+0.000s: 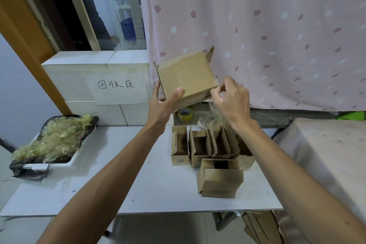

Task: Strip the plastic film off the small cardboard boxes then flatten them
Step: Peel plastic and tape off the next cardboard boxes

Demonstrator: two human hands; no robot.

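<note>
One box (186, 77) in left grip (160, 103); right grip (231, 99) pinches its film (214, 111); tray (65, 161) holds film scraps (53, 138).

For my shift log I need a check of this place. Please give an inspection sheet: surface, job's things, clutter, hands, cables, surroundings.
Surface: white table, some small marks.
Job's things: cardboard box held up above the table; clear film hangs at its right corner; open boxes stand on the table's right.
Clutter: tray of stripped film at left; tape roll on the ledge.
Hands: left hand grips the box; right hand pinches the film.
Cables: nothing seen.
Surroundings: pink curtain, white boxes with paper label.
</note>
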